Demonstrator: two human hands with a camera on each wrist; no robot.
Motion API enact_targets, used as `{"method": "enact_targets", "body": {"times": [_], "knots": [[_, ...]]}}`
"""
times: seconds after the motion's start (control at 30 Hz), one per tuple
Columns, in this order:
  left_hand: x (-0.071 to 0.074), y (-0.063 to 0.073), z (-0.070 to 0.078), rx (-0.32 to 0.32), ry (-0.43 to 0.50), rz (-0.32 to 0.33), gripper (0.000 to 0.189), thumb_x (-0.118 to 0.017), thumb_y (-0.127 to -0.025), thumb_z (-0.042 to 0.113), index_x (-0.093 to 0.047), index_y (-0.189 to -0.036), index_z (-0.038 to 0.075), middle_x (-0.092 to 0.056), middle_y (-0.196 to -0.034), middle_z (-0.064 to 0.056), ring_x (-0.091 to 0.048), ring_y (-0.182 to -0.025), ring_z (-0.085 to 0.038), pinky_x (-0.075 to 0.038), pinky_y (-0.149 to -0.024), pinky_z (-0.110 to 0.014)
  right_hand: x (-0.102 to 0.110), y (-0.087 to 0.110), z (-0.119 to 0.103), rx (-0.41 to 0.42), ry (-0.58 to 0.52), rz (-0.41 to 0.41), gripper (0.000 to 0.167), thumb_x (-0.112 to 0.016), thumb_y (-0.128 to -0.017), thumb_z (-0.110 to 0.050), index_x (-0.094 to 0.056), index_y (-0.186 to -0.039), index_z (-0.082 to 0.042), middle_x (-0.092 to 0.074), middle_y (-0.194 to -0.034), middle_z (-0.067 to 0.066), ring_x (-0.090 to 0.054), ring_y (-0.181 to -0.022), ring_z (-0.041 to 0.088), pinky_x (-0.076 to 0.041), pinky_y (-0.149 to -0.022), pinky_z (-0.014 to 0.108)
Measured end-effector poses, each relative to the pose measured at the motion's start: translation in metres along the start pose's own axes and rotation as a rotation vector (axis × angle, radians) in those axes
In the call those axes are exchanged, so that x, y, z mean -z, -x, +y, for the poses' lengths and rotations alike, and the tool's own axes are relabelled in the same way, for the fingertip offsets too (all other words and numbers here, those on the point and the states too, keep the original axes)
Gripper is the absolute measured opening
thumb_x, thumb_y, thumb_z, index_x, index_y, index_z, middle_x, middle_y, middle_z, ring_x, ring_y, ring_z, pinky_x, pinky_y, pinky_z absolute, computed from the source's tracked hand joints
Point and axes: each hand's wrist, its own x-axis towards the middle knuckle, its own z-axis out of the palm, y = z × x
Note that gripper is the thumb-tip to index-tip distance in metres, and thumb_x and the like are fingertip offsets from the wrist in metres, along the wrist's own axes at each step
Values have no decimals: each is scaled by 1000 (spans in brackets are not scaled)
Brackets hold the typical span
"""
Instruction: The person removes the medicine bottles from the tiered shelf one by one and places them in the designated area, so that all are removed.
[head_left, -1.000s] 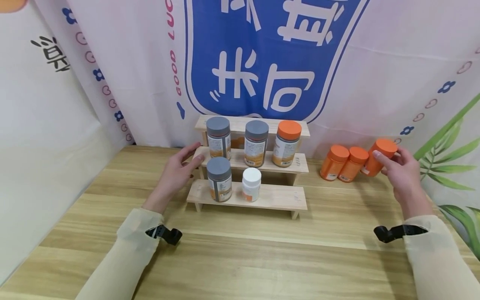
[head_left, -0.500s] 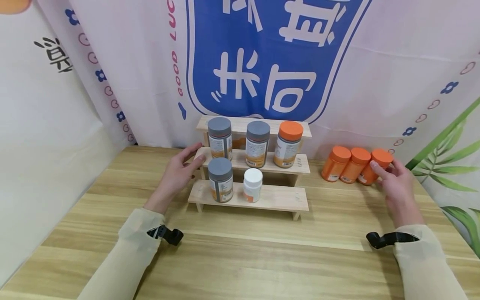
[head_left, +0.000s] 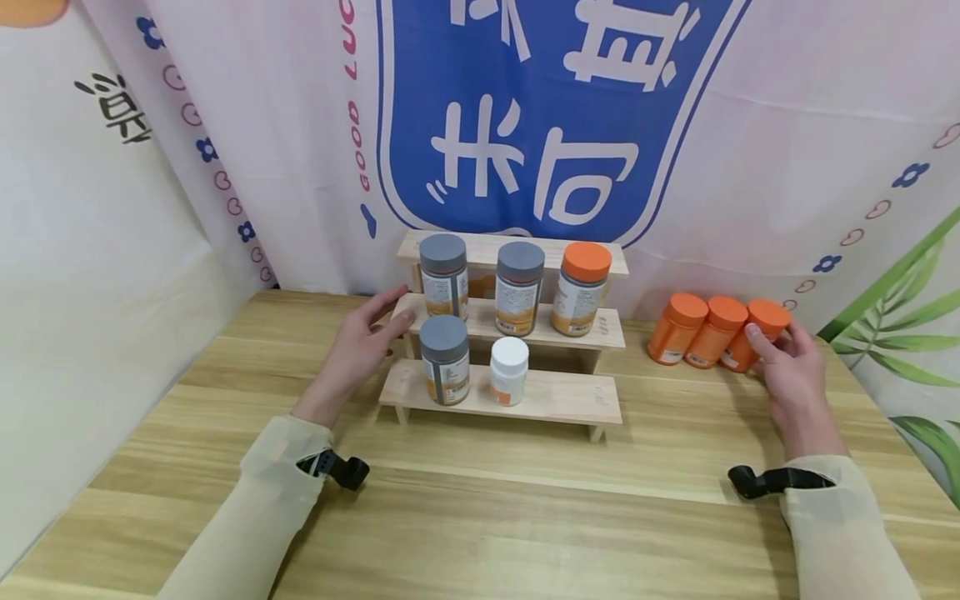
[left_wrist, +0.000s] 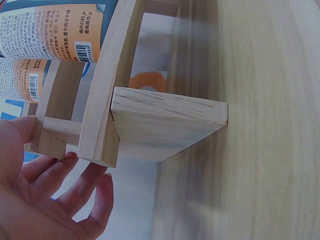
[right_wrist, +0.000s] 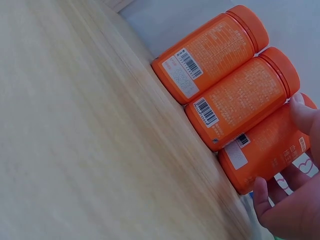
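Observation:
My left hand is at the left end of a three-tier wooden display stand, its thumb on the middle shelf. In the left wrist view, the thumb and fingers lie around the shelf ends. My right hand grips the rightmost orange bottle, thumb near its cap and fingers on the far side. That bottle stands against the middle orange bottle, which touches the left orange bottle. All three stand in a row on the table, right of the stand.
On the stand's shelves are grey-lidded jars, an orange-lidded jar and a small white bottle. A printed curtain hangs behind the wooden table.
My right hand has moved left and down, bringing the rightmost orange bottle upright against the other two. My left hand stays at the stand. The head view shifts slightly.

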Motion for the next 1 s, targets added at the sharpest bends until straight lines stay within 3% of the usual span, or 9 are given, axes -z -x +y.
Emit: {"method": "enact_targets", "body": {"times": [0.4,0.43,0.5,0.57,0.67,0.8,1.0], "knots": [[-1,0,-1,6,-19,2,62,-55,-110,44,-38,-167,24,-36,-173,-8,-55,-141,-37,-55,-100,-46,4,4,-13,-56,-28,-10,93,-87,-89,-35,-35,-166,-36,-43,-158,-13,-48,-120,5,-50,-81,16],[0,0,-1,3,-19,0,62,-55,-111,44,-37,-167,24,-36,-174,-8,-55,-140,-37,-55,-100,-46,3,5,-17,-62,-22,0,95,-88,-88,-35,-34,-166,-35,-42,-159,-13,-47,-123,5,-49,-86,17],[1,0,-1,6,-15,0,62,-55,-111,44,-37,-167,25,-35,-174,-8,-55,-141,-38,-55,-101,-48,1,7,-26,-72,14,27,96,-88,-88,-38,-33,-167,-36,-38,-167,-10,-45,-137,10,-46,-107,21],[0,0,0,9,-6,-2,62,-55,-111,44,-37,-167,26,-35,-174,-8,-52,-144,-37,-53,-105,-51,1,12,-37,-75,57,60,97,-88,-88,-40,-32,-167,-38,-31,-174,-9,-37,-150,14,-33,-125,28],[0,-1,1,16,-1,-6,61,-56,-110,44,-37,-167,28,-35,-174,-7,-51,-145,-36,-52,-108,-52,-3,22,-55,-49,86,112,94,-88,-88,-41,-35,-165,-39,-32,-174,-8,-31,-157,14,-14,-135,39],[0,-1,3,15,-1,-13,62,-55,-110,46,-37,-167,29,-34,-174,-6,-54,-141,-37,-53,-105,-51,-13,38,-75,38,76,130,90,-88,-88,-39,-39,-163,-37,-44,-164,-12,-37,-151,14,-17,-135,39],[0,-1,1,11,-4,-10,62,-55,-111,44,-36,-167,28,-34,-174,-8,-51,-146,-38,-52,-109,-56,-33,60,-89,152,74,48,84,-86,-89,-39,-43,-161,-35,-55,-151,-13,-48,-138,10,-33,-127,26]]}}
